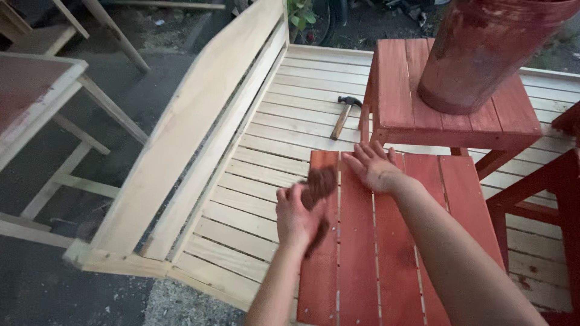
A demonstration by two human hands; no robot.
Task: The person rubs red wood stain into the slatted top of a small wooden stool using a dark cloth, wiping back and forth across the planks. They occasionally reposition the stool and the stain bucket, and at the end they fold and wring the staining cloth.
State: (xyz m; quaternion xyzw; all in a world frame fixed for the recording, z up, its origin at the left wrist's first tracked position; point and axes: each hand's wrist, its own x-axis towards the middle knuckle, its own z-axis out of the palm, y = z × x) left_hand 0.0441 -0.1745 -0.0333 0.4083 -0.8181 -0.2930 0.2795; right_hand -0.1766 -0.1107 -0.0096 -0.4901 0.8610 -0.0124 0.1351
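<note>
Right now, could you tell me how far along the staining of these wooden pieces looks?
Done: both slatted stools are red. In hand: the left hand holds a stained rag; the right hand lies flat on the near stool. Left: the bench, hammer on it, is bare wood.

Motion blurs the brown pad (318,184); bucket (483,51) top cut off.

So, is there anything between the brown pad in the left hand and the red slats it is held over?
Nothing visible. The left hand holds the brown pad just above the red slats at their left edge. The right hand lies flat on the slats beside it. The hammer lies farther back on the pale bench.
</note>
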